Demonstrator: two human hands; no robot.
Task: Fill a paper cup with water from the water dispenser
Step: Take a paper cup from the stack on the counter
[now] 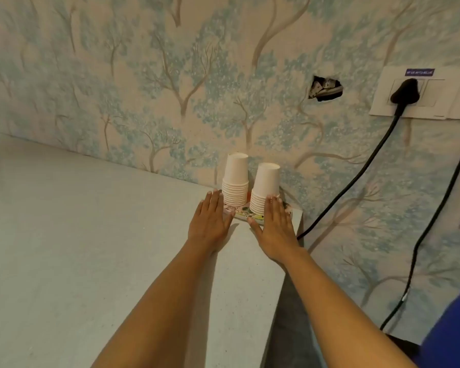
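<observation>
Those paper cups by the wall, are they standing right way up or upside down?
Upside down. Both stacks of paper cups show closed flat bases on top, with rolled rims layered downward toward the patterned plate.

The purple label (420,72) on the wall socket plate (420,94) is too blurred to read.

White cups (264,187), seemingly floral tray (246,214), blue-tree wallpaper (144,75).

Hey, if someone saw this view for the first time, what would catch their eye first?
Probably the two stacks of upside-down white paper cups on a floral plate at the counter's back corner, with the flat, empty left hand and right hand before them. Next, the ragged hole in the tree-patterned wallpaper.
</observation>
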